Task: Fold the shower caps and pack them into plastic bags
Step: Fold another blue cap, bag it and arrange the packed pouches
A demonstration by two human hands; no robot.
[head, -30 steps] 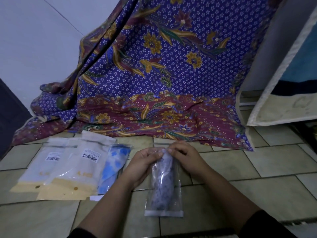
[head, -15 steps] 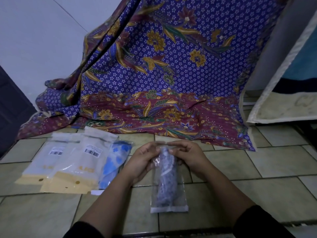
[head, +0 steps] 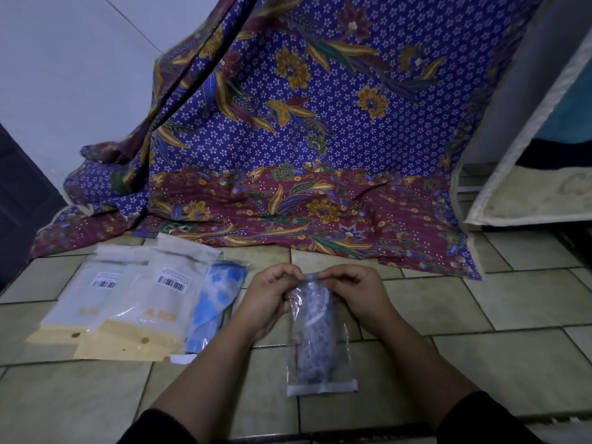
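Both sets of fingertips (head: 296, 277) pinch the mouth of one clear plastic bag (head: 333, 373), held just below the centre of the frame. Contents: one folded shower cap (head: 315, 334), pale with a fine dark print, rolled into a narrow bundle that fills most of the bag's length.

The left hand (head: 269, 299) grips the mouth from the left with curled fingers. The right hand (head: 355, 296) grips it from the right in the same way. Both forearms enter from the lower edge of the frame and end in dark sleeves (head: 157, 427).

The bag's long axis runs top to bottom in the frame. Its mouth is at the upper end, between the hands. Its white-banded closed end is at lower centre. Whether that end touches the tiled floor (head: 512, 315) cannot be told.

Just left of the left hand, a second bag (head: 214, 302) lies on the tiles and holds a blue-flowered cap. At the left of the frame, two larger packets (head: 160, 302) with barcode labels and yellow bases overlap each other, and the nearer one covers the second bag's left edge. A purple and maroon floral cloth (head: 304, 123) drapes down across the upper centre onto the floor.
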